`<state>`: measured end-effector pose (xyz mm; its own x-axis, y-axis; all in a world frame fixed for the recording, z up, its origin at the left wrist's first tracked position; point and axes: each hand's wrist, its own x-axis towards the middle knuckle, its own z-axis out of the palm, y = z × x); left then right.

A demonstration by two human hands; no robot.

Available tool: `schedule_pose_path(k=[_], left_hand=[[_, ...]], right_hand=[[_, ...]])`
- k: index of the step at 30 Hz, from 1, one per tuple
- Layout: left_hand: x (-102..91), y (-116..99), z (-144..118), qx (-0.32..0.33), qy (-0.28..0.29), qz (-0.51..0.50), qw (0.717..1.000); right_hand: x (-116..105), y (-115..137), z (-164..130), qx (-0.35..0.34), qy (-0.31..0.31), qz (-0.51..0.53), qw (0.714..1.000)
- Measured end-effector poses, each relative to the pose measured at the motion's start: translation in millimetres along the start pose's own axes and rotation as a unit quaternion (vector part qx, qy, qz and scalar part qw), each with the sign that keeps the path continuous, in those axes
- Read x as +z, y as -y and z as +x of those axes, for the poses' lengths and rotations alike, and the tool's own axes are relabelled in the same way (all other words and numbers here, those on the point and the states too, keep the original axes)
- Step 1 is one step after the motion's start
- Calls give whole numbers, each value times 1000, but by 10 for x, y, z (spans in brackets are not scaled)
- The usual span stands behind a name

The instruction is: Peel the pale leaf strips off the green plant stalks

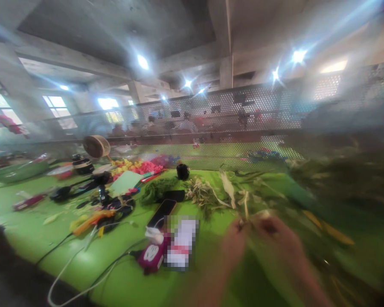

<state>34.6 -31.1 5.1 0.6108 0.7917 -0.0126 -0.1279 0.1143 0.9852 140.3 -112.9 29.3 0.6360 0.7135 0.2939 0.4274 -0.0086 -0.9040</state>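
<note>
Close together at the right of the head view, my left hand (pixel 235 236) and my right hand (pixel 277 234) are both closed, with fingertips nearly meeting. Between them is a pale stem (pixel 246 204), its upper end sticking up past the fingers; its exact kind is blurred. Motion smears both hands and forearms. Just beyond my fingers, a broad cream husk-like leaf (pixel 228 187) stands out from the loose plant pieces. A heap of pale and green stalks (pixel 203 192) lies to the left of it on the green table (pixel 121 275).
Left of my hands are a phone (pixel 162 213), a blurred-out white item (pixel 181 245) and a purple power box (pixel 152 257) with cables. Farther left lie an orange tool (pixel 92 221) and a small fan (pixel 96 146). A perforated metal screen (pixel 205 115) stands behind; dark foliage (pixel 345 183) fills the right.
</note>
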Motion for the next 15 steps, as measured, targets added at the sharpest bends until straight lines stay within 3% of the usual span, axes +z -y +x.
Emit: schedule_pose_path(k=[4,7,11,15], left_hand=[[4,34,22,-20,-45,-8,999],[8,49,22,-39,-67,-38,996],[-20,22,29,-41,-89,-73,992],[-55,9,45,-46,-82,-39,995]], right_hand=[[97,-135,-41,-51,-13,-10,999],[148,-206,-80,-73,24,-24,997],[112,-156,-50,-27,96,-9,995],[53,-75,-7,9,64,25,998]])
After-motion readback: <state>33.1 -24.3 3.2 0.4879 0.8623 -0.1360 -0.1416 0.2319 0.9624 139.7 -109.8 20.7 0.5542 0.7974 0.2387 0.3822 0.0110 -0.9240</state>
